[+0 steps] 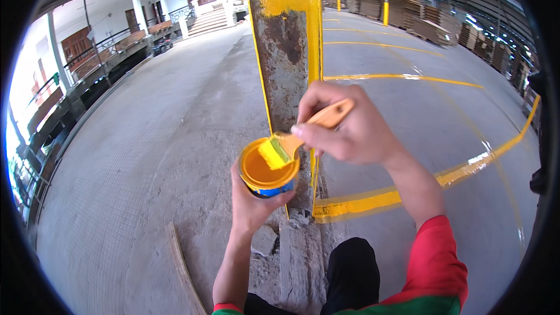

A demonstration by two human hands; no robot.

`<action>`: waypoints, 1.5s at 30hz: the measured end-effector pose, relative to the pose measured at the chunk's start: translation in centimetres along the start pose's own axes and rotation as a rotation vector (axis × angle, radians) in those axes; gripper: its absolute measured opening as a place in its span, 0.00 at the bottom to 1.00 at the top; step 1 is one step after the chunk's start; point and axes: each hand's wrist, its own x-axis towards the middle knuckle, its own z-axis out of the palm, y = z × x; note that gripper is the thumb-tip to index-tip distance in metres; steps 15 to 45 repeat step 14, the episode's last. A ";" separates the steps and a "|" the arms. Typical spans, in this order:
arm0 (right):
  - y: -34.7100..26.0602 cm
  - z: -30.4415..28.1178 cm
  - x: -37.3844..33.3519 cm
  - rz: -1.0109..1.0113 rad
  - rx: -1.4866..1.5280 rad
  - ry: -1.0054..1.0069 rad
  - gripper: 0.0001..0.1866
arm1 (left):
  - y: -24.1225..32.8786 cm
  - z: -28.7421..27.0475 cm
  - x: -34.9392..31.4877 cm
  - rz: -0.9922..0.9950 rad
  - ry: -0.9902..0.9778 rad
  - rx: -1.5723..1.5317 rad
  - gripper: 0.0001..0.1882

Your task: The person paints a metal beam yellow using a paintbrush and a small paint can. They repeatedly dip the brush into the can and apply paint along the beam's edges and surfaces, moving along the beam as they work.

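Observation:
In my left hand [252, 205] is a small round paint can [269, 189] with a blue side, its top uncovered and yellow paint inside. My right hand [350, 128] grips a paintbrush [326, 118] by its wooden handle. The brush's yellow-coated bristles hang over the can's right rim; whether they touch the paint I cannot tell. Just behind both hands stands a steel column [283, 52]. Wet yellow paint covers its upper part and edges, while its middle face shows bare grey, rusty metal.
A broken concrete strip [300, 256] runs from the column's foot toward me, beside a loose stone [264, 240] and a wooden stick [185, 268]. Yellow lines [373, 201] cross the floor at right. Stacked cardboard [402, 6] stands far right; steps [207, 22] rise far left.

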 end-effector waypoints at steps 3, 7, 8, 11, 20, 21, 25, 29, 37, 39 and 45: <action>1.6 0.3 0.1 0.004 -0.078 -0.108 0.10 | 0.2 1.8 -0.8 -0.021 -0.039 0.025 0.58; 3.5 1.2 -1.3 0.004 -0.114 -0.251 0.10 | -0.6 3.8 -0.8 -0.005 -0.096 0.051 0.59; 3.9 1.4 -1.6 -0.013 -0.091 -0.262 0.10 | -0.8 4.0 -0.8 -0.006 -0.110 0.139 0.60; 4.8 1.2 -2.6 -0.019 -0.050 -0.297 0.10 | -1.3 4.9 -1.0 -0.064 -0.090 0.188 0.60; 5.5 1.2 -2.8 0.033 -0.049 -0.232 0.10 | -1.7 5.1 -1.1 -0.073 -0.114 0.236 0.59; 5.5 1.2 -2.8 0.033 -0.049 -0.232 0.10 | -1.7 5.1 -1.1 -0.073 -0.114 0.236 0.59; 5.5 1.2 -2.8 0.033 -0.049 -0.232 0.10 | -1.7 5.1 -1.1 -0.073 -0.114 0.236 0.59; 5.5 1.2 -2.8 0.033 -0.049 -0.232 0.10 | -1.7 5.1 -1.1 -0.073 -0.114 0.236 0.59; 5.5 1.2 -2.8 0.033 -0.049 -0.232 0.10 | -1.7 5.1 -1.1 -0.073 -0.114 0.236 0.59; 5.5 1.2 -2.8 0.033 -0.049 -0.232 0.10 | -1.7 5.1 -1.1 -0.073 -0.114 0.236 0.59; 5.5 1.2 -2.8 0.033 -0.049 -0.232 0.10 | -1.7 5.1 -1.1 -0.073 -0.114 0.236 0.59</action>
